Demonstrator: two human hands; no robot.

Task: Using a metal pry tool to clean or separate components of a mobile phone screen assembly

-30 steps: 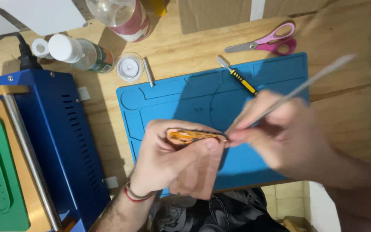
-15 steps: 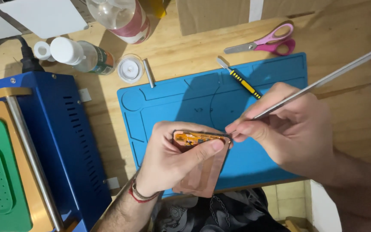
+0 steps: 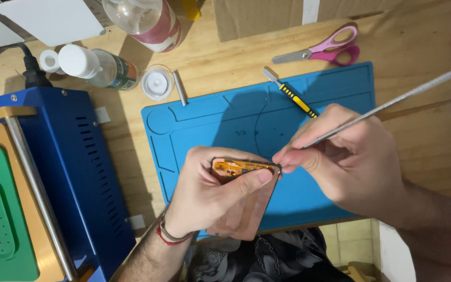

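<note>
Left hand (image 3: 210,198) grips copper panel (image 3: 246,209), right hand (image 3: 351,162) grips rod (image 3: 387,107), over blue mat (image 3: 210,120).

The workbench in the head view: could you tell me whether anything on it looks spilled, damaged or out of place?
Nothing looks spilled or broken. The only oddity is a clear bottle lying on its side beside the blue machine. The left hand holds a copper-coloured panel over the blue mat; the right hand holds a thin metal rod.

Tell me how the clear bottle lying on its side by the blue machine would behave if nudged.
The clear bottle would probably roll, being round and lying on bare wood. It looks like light plastic, so likely easy to shift. Its white cap seems on.
</note>
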